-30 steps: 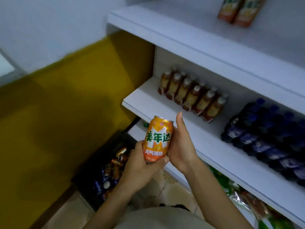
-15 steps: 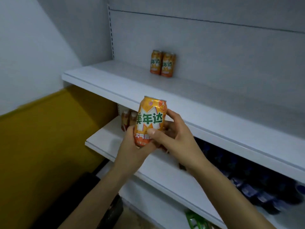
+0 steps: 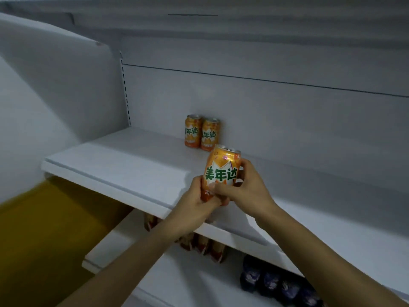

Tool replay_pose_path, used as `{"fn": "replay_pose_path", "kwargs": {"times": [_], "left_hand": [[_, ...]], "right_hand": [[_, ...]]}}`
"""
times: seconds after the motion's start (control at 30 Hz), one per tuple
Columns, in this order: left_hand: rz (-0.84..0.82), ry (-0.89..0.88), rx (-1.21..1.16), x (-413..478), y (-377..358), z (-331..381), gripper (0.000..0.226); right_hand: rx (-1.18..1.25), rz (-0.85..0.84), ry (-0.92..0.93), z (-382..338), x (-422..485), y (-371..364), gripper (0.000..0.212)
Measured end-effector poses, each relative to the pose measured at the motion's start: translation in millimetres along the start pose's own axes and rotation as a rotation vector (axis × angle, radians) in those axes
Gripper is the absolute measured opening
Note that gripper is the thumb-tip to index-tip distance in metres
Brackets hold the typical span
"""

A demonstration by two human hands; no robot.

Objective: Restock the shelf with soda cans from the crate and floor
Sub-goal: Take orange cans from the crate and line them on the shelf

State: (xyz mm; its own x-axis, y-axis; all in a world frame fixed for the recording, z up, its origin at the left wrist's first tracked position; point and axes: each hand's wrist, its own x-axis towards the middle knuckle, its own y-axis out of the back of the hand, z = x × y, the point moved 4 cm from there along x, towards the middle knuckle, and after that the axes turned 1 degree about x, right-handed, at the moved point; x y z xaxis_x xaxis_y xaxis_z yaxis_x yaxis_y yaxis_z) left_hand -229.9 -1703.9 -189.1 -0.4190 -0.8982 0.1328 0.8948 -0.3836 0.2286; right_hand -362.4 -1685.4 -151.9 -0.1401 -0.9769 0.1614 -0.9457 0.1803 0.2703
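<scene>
Glossy orange metal soda can (image 3: 221, 171) with silvery rim, smooth matt white painted shelf board (image 3: 124, 165), matt grey back panel (image 3: 287, 120), glossy dark blue bottles (image 3: 278, 282)

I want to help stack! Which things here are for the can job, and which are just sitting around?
For the job:
held orange can
left hand
right hand
two shelved orange cans
upper shelf

Just there:
brown bottles
dark blue bottles
yellow wall

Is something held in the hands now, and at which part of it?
Yes: an orange soda can, upright. The left hand and the right hand both wrap its lower body; its top is free.
</scene>
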Motion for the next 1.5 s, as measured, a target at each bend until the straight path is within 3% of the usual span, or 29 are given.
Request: {"fn": "replay_pose_path", "kwargs": {"times": [0.07, 0.2, 0.33, 0.47, 0.63, 0.73, 0.87, 1.07, 1.27, 1.37, 1.5], "left_hand": [[-0.06, -0.047, 0.118, 33, 16, 5, 0.028], [-0.123, -0.123, 0.283, 98, 41, 6, 0.042], [-0.117, -0.119, 0.404, 158, 46, -18, 0.048], [-0.015, -0.171, 0.38, 197, 47, -32, 0.066], [0.072, -0.289, 0.486, 227, 45, -41, 0.016], [0.068, -0.306, 0.52, 236, 43, -47, 0.012], [0.022, -0.34, 0.489, 232, 37, -47, 0.027], [-0.059, -0.241, 0.484, 237, 24, -37, 0.03], [-0.098, -0.176, 0.549, 211, 37, -26, 0.042], [0.001, -0.081, 0.698, 180, 64, -16, 0.04], [0.168, -0.008, 0.786, 113, 111, 5, 0.039]], "right_hand": [[-0.029, 0.057, -0.006, 5, 32, -3, 0.069], [-0.117, 0.167, -0.053, 21, 92, -12, 0.074], [-0.104, 0.282, -0.085, 40, 137, -15, 0.078], [-0.124, 0.353, -0.076, 46, 169, -9, 0.079], [-0.156, 0.387, -0.065, 52, 195, -5, 0.08], [-0.229, 0.412, -0.073, 59, 206, -4, 0.079], [-0.245, 0.454, -0.111, 66, 213, -2, 0.079], [-0.33, 0.44, -0.171, 60, 223, 3, 0.069], [-0.35, 0.456, -0.227, 55, 185, 4, 0.081], [-0.392, 0.264, -0.16, 44, 157, -3, 0.068], [-0.492, -0.09, -0.071, 11, 118, -26, 0.069]]}}
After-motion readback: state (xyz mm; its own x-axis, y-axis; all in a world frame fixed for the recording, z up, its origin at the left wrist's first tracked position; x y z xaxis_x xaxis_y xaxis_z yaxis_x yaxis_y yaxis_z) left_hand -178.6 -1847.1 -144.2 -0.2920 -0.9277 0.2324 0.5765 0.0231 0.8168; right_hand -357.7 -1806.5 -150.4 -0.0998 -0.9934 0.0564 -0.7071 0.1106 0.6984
